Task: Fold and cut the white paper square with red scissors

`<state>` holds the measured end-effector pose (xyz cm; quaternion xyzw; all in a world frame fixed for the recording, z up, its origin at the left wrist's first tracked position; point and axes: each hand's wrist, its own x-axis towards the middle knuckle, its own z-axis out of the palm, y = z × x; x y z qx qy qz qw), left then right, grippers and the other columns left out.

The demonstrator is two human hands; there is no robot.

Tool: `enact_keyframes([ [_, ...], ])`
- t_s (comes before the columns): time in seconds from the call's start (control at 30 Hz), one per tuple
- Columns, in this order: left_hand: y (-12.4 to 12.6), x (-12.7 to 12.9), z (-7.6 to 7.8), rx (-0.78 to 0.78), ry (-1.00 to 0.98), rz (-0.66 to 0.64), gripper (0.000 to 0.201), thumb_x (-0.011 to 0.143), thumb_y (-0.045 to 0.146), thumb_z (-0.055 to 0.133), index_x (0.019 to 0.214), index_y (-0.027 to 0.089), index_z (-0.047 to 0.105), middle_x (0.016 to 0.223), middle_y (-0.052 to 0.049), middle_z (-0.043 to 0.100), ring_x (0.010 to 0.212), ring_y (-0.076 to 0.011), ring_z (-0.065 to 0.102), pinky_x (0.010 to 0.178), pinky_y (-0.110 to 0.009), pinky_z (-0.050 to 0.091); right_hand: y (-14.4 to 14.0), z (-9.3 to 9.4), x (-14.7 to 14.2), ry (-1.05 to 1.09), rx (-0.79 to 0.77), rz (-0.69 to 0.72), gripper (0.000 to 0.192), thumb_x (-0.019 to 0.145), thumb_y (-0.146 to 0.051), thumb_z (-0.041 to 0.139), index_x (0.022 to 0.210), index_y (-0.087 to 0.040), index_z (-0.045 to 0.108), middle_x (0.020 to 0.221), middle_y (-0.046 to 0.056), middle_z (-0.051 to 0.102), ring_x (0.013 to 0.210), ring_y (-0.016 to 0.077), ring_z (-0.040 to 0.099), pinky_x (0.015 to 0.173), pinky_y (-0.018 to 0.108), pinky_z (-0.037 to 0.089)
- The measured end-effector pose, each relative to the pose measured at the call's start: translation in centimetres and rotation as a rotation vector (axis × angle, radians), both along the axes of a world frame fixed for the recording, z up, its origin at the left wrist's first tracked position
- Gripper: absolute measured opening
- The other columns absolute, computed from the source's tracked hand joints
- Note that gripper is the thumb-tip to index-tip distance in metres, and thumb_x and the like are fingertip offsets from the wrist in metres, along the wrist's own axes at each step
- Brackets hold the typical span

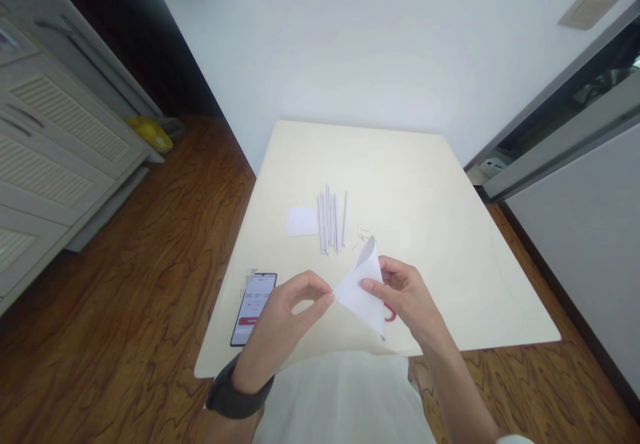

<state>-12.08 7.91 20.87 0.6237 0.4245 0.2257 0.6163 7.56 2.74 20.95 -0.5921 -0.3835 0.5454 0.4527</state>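
A white sheet of paper point(359, 291), curled toward a cone shape, is held between both hands above the front of the table. My left hand point(295, 304) pinches its pointed left corner between thumb and fingertips. On the right side, my right hand point(403, 291) grips the paper with the thumb on top and the fingers behind. Just beyond lie several thin rolled paper sticks point(330, 221), side by side. A red scissors-like handle point(391, 313) shows partly below my right hand; the rest is hidden.
Left of the sticks lies a small stack of white paper point(303, 221). A phone point(254, 307) with a running timer rests near the left edge of the cream table point(480, 251). Small paper scraps point(364, 235) lie behind the sheet. A wall point(360, 51) borders the far edge.
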Motion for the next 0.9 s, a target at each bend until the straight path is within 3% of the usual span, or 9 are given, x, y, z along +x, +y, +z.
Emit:
enact_keyframes([
  [0.17,-0.5,0.9,0.8,-0.061,-0.127,0.054,0.01,0.087,0.028,0.057,0.081,0.02,0.054,0.082,0.001,0.058,0.084,-0.0139,0.058,0.076,-0.025,0.04,-0.6,0.2,-0.6,0.055,0.03,-0.101,0.018,0.08,-0.035,0.069,0.084,-0.018,0.064,0.069,-0.003,0.055,0.051,0.0055,0.042,0.037,0.016,0.028],
  [0.47,-1.2,1.8,1.5,-0.17,-0.244,0.035,0.011,0.087,0.029,0.059,0.091,0.019,0.055,0.095,-0.003,0.064,0.089,-0.0163,0.062,0.075,-0.026,0.045,-0.9,0.7,-1.2,0.066,0.072,-0.194,0.014,0.077,-0.033,0.073,0.082,-0.021,0.068,0.068,-0.003,0.057,0.055,0.0071,0.044,0.04,0.016,0.031],
  [0.67,-1.5,2.0,1.7,-0.158,-0.262,0.154,0.006,0.082,0.024,0.062,0.08,0.019,0.06,0.073,0.002,0.064,0.075,-0.0133,0.062,0.072,-0.023,0.048,-1.1,0.9,-1.3,0.051,0.091,-0.208,0.013,0.076,-0.031,0.073,0.083,-0.021,0.071,0.069,-0.001,0.06,0.056,0.0092,0.048,0.04,0.018,0.031],
  [0.9,-1.6,2.2,1.4,-0.191,-0.285,0.214,0.006,0.081,0.023,0.066,0.076,0.02,0.065,0.071,0.003,0.067,0.071,-0.0114,0.063,0.07,-0.02,0.05,-1.3,1.0,-1.3,0.023,0.097,-0.217,0.014,0.077,-0.033,0.072,0.085,-0.022,0.07,0.071,-0.001,0.064,0.056,0.0109,0.05,0.041,0.019,0.03],
])
